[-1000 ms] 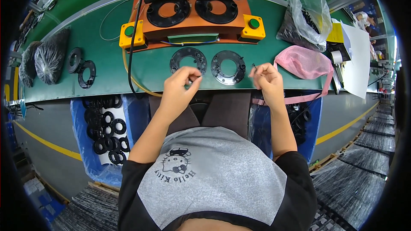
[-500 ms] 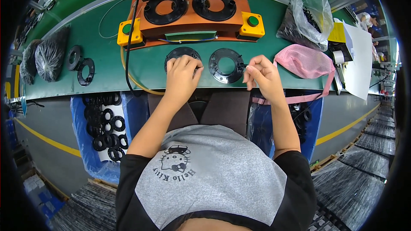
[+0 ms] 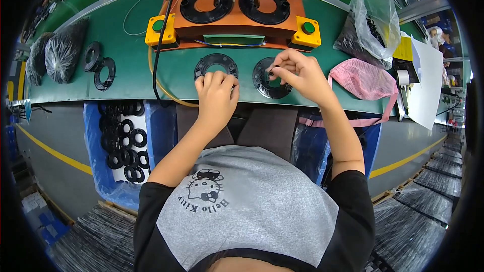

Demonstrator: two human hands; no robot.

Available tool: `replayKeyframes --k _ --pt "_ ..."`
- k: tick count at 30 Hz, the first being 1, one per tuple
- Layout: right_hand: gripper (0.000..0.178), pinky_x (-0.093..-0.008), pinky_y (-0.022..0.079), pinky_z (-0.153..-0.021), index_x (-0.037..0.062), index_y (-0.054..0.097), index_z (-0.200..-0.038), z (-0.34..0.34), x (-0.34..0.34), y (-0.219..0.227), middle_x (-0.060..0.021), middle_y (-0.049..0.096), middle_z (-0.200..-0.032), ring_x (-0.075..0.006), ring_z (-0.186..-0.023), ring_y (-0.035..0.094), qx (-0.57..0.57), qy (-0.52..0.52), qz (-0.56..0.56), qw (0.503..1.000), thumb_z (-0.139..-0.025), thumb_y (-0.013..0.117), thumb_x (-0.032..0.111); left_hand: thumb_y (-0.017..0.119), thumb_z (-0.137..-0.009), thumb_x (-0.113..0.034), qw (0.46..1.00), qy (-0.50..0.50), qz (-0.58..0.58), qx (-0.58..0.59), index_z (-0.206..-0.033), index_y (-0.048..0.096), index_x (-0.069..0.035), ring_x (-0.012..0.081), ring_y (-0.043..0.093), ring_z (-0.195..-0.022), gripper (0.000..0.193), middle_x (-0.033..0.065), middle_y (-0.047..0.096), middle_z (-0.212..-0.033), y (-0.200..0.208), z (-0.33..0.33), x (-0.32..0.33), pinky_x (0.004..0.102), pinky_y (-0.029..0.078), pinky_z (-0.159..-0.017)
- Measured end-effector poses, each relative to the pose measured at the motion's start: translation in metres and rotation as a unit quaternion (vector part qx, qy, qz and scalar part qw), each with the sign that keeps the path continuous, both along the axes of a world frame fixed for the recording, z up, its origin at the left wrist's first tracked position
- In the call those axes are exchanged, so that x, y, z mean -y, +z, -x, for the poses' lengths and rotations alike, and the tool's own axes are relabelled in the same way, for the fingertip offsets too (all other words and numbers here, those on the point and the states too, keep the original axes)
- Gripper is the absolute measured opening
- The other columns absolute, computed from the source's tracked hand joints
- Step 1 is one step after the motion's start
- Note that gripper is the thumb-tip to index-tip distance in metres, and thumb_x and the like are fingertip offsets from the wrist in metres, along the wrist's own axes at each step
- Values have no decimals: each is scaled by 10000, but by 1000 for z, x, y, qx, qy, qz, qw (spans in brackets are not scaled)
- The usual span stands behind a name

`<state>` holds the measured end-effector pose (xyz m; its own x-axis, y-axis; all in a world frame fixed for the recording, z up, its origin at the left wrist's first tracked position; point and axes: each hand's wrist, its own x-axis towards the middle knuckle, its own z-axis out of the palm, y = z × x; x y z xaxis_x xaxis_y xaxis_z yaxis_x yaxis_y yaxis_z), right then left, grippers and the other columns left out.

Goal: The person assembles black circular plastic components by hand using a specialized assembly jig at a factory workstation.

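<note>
Two flat black plastic rings lie side by side on the green tabletop in front of me. At the near edge of the left ring (image 3: 202,65) is my left hand (image 3: 218,93), its fingers curled down and bunched together. What those fingers hold, if anything, is hidden under them. Over the right ring (image 3: 262,86) my right hand (image 3: 302,76) pinches a small dark piece, too small to name, between thumb and fingertips. That hand covers the ring's right side.
Behind the rings stands an orange fixture (image 3: 237,32) bearing two more black rings, flanked by yellow boxes with green buttons (image 3: 308,27). A pink mesh bag (image 3: 360,78) and a plastic bag of black parts (image 3: 370,30) lie right. Blue bins of rings (image 3: 93,156) sit below.
My right hand has moved left, from beside the right ring to above it. My left hand has drawn slightly nearer me, uncovering more of the left ring. The whole view has shifted a little.
</note>
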<state>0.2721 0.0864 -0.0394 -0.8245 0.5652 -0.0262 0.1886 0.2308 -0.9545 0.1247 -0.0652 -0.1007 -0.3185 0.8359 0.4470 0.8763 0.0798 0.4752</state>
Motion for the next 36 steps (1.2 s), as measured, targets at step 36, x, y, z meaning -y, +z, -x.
replayKeyframes --k 36 --pt "97 -340 465 -755 27 648 -742 28 -42 -30 -56 614 -921 -242 -848 556 -15 217 -418 882 -671 689 79 659 -681 -62 995 59 -3 85 -751 495 -69 234 482 -764 179 49 501 -753 -14 5 -11 358 325 -740"
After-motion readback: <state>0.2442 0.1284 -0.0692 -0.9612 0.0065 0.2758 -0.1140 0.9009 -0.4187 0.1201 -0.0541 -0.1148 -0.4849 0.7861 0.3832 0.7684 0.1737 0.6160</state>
